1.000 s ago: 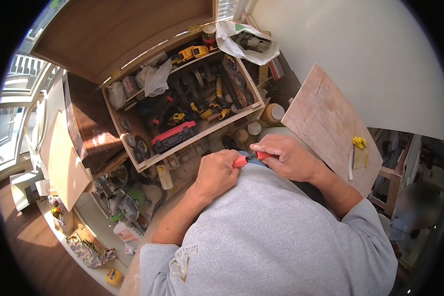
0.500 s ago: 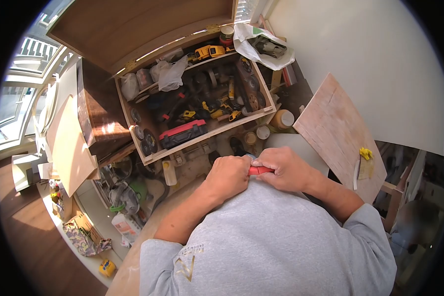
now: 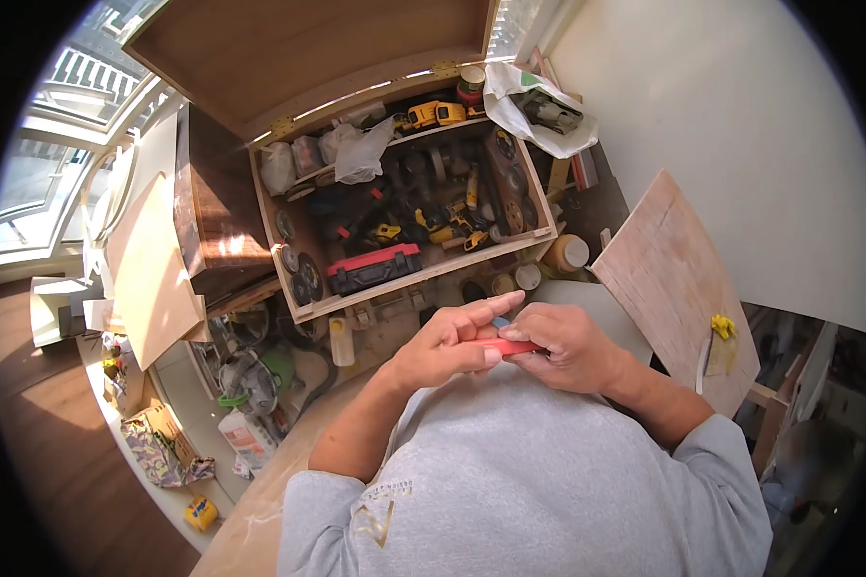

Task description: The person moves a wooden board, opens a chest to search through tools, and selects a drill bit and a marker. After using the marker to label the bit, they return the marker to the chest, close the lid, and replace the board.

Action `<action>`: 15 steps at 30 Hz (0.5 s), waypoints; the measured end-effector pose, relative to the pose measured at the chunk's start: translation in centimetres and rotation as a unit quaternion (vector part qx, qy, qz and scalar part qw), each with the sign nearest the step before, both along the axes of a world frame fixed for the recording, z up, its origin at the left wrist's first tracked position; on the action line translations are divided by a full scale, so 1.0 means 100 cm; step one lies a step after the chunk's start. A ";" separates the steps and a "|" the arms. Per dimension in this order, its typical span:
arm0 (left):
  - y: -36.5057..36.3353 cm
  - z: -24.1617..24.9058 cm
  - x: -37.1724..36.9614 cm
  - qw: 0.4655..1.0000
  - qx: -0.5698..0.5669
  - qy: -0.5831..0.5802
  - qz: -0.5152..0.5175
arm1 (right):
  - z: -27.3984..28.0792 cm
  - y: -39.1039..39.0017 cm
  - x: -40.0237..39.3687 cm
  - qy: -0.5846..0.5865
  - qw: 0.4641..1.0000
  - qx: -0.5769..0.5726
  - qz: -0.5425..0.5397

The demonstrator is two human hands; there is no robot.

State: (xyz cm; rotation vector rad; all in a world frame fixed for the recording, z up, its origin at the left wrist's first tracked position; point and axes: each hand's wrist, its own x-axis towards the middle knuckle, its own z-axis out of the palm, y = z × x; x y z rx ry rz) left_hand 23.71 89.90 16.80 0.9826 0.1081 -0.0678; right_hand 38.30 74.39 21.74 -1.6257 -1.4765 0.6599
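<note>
Just in front of the grey shirt (image 3: 548, 462), a small red object (image 3: 500, 345) is between my two hands. Its exact kind cannot be made out. My right hand (image 3: 573, 346) is closed around its right end, thumb on top. A bluish bit (image 3: 499, 324) shows beside it, partly covered by fingers. My left hand (image 3: 447, 341) has its fingers stretched out to the right above the red object, and the thumb lies along its left end. The fingers hide part of the object.
Ahead stands an open wooden tool chest (image 3: 423, 281) holding yellow-black power tools (image 3: 443, 221), discs and a red-black case (image 3: 375, 268). A pale wooden board (image 3: 669, 260) leans at the right. Jars (image 3: 568, 252) stand by the chest; a white bottle (image 3: 248, 440) is at the left.
My left hand has gone from a closed grip to outstretched fingers, uncovering more of the red object. My right hand still grips it. The camera view has shifted slightly.
</note>
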 end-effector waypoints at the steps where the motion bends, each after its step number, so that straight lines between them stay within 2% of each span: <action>1: 0.004 0.006 -0.001 0.998 -0.045 0.045 0.000 | 0.002 0.002 0.001 -0.010 1.000 -0.001 0.009; 2: 0.007 0.009 -0.003 0.992 -0.090 0.091 0.002 | 0.005 0.005 0.001 -0.019 1.000 -0.002 0.019; 5: -0.002 0.003 -0.001 0.994 0.085 0.049 0.057 | 0.006 0.010 0.001 -0.036 0.999 0.000 0.023; 8: -0.012 -0.008 -0.001 0.966 0.225 0.008 0.128 | 0.004 0.013 -0.001 -0.060 0.998 0.003 0.025; 11: -0.020 -0.005 -0.004 0.963 0.209 0.029 0.170 | 0.002 0.016 -0.013 -0.068 0.997 0.001 0.025; 14: -0.027 -0.012 -0.004 0.963 0.189 -0.003 0.195 | -0.002 0.017 -0.016 -0.074 0.996 -0.008 0.042; 15: -0.027 -0.012 -0.007 0.969 0.171 0.022 0.179 | -0.003 0.017 -0.015 -0.078 0.996 -0.014 0.052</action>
